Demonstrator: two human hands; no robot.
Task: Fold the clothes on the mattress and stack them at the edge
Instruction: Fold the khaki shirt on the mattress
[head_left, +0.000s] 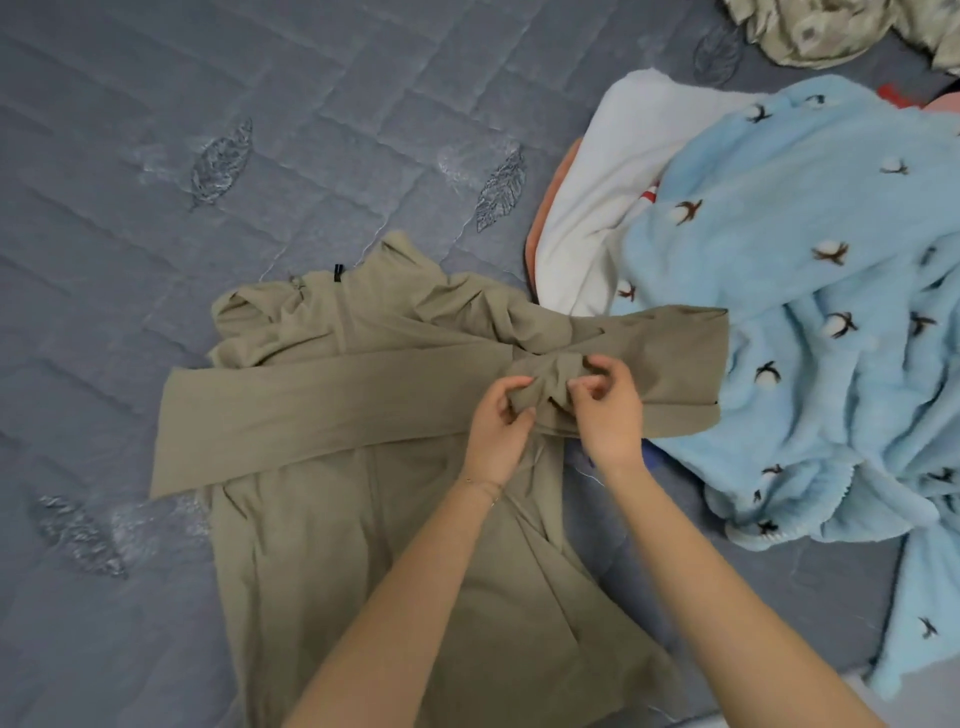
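**laundry_lurker:** Closest to the lens you've got the person's two bare forearms reaching up out of the bottom edge, thin bracelet (483, 486) on the left wrist. The left hand (496, 421) and right hand (605, 410) meet at one spot, fingers curled and pinched shut on a bunched-up knot of fabric in the sash (322, 410) of the khaki dress (374, 571). Looks to me like they're either undoing or straightening that knot, can't tell which.

**foldbot99:** Yeah, both hands are closed tight on cloth, nothing loose. Working out from there: one wide strip of the sash runs off to the left of the hands, a shorter end sticks out right of them and lies over the edge of the light blue fleece (810, 291). Beyond the hands is the collar end with the zip, and the skirt part spreads out under the forearms. All of it lies flat-ish on the grey quilted mattress (156, 156).

**laundry_lurker:** So progress-wise? I'd say barely started. The dress is laid out but not folded at all.

**foldbot99:** Agreed. Right of the hands the fleece is in a crumpled heap, with a white garment (597, 208) under it and some olive patterned fabric (810, 31) further off. No folded stack in view anywhere, so pretty much everything's left.
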